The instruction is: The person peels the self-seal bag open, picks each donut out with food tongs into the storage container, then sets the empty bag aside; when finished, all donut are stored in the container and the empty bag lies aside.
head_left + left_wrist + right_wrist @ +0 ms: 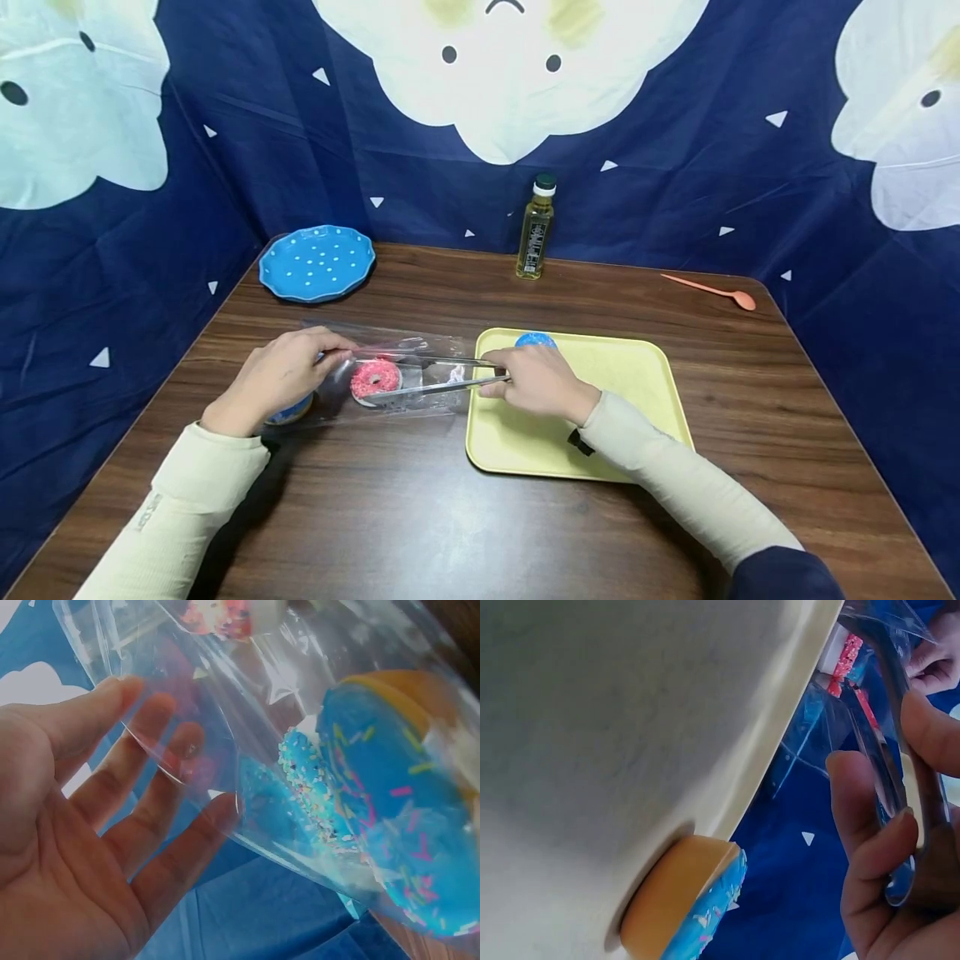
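My left hand (281, 375) pinches the edge of a clear plastic bag (442, 404) lying left of the yellow tray. Inside it is a pink donut (363, 383) with sprinkles; a blue donut (382, 795) with colored sprinkles shows through the plastic in the left wrist view. In the head view, my left hand partly covers a blue donut. My right hand (536, 379), over the tray, holds metal tongs (446, 387) between thumb and fingers. Their spread arms reach leftward into the bag, with the tips around the pink donut. Another blue donut (535, 339) sits on the tray, behind my right hand.
The yellow tray (637, 375) rests right of center on the wooden table. At the back left stands a blue plate (315, 262) with white dots. An oil bottle (536, 229) is at the back edge, and an orange spoon (712, 291) lies at the back right.
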